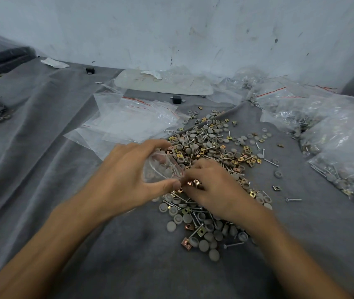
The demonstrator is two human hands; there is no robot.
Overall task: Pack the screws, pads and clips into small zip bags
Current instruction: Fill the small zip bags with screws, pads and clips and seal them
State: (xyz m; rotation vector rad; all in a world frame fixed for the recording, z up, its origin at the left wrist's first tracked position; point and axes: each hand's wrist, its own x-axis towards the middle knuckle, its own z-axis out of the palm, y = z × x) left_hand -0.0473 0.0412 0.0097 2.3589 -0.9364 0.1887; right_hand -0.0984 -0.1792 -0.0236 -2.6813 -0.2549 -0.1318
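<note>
Left hand [128, 175] grips small zip bag [152, 172], thumb and fingers curled round its mouth. Grey pads [163, 168] sit inside; motion blur makes them impossible to count. Right hand [212, 188] pinches brass clips [193, 183] at the bag opening, fingertips mostly hidden under its knuckles. Both hands are over the loose pile [210, 143] of pads, screws and clips on grey cloth [42, 158]. Empty bags [128, 121] lie behind on the left. Filled bags [333, 137] on the right are cut off by the frame edge.
</note>
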